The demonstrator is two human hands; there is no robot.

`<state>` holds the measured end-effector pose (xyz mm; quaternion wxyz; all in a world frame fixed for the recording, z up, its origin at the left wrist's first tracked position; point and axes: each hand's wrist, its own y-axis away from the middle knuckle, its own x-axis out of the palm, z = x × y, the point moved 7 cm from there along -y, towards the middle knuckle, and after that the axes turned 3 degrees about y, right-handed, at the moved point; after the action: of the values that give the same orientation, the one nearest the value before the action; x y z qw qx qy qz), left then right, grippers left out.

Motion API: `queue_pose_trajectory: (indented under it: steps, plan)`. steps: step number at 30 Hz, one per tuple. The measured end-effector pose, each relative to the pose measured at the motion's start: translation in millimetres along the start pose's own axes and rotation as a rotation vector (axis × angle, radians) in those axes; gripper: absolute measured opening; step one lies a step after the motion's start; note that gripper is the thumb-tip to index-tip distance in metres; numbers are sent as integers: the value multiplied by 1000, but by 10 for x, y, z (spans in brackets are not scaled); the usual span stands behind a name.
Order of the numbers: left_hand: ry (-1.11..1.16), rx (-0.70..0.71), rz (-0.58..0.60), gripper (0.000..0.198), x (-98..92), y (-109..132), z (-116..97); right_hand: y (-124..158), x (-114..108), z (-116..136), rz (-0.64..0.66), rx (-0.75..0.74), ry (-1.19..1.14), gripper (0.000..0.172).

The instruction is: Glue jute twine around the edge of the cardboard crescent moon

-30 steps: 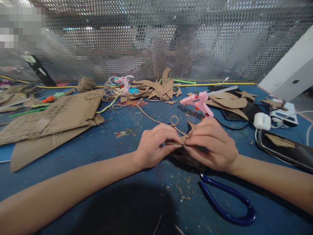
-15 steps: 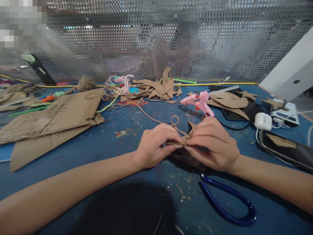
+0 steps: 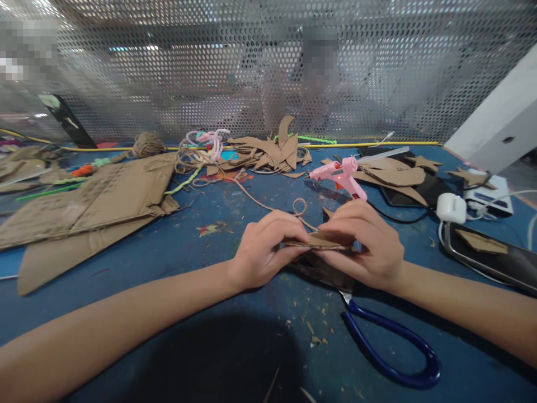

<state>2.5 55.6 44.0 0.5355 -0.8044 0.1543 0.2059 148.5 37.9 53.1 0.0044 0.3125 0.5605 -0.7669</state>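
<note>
Between my two hands is a small cut piece of cardboard (image 3: 329,240), held nearly flat just above the table. My left hand (image 3: 268,249) pinches its left end between thumb and fingers. On the right side, my right hand (image 3: 367,246) grips it with the thumb below and fingers on top. Below the hands lie scissors with blue handles (image 3: 394,319), their blades partly hidden under the cardboard and my right hand. A strand of twine (image 3: 268,206) runs toward the cardboard from behind; where it ends is hidden. A pink hot glue gun (image 3: 342,174) stands just beyond my right hand.
Large cardboard sheets (image 3: 113,190) lie at left, with a twine ball (image 3: 147,144) behind. Cut cardboard scraps (image 3: 277,151) pile up by the perforated metal screen (image 3: 235,67). At right are a white charger (image 3: 451,208), cables and a dark phone-like device (image 3: 503,263).
My right hand's fingers have shifted right along the cardboard and spread a little, so more of the piece shows. My left hand keeps its pinch in nearly the same place.
</note>
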Motion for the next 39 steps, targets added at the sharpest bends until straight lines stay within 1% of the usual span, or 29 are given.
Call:
queue_pose_trajectory:
  steps: [3, 8, 18, 32, 39]
  plan:
    - [3, -7, -32, 10, -24, -12, 14, 2, -9, -4, -18, -2, -26, 17]
    - [41, 30, -60, 9, -34, -22, 4, -3, -16, 30, -37, -38, -50, 10]
    - [46, 12, -48, 11, -23, -8, 16, -17, -16, 40, 3, -38, -42, 7]
    - [61, 5, -27, 12, -14, -7, 25, -21, -24, 59, -3, -55, -61, 10]
    - [70, -21, -44, 11, -19, -8, 52, 5, 19, 6, 12, -14, -47, 9]
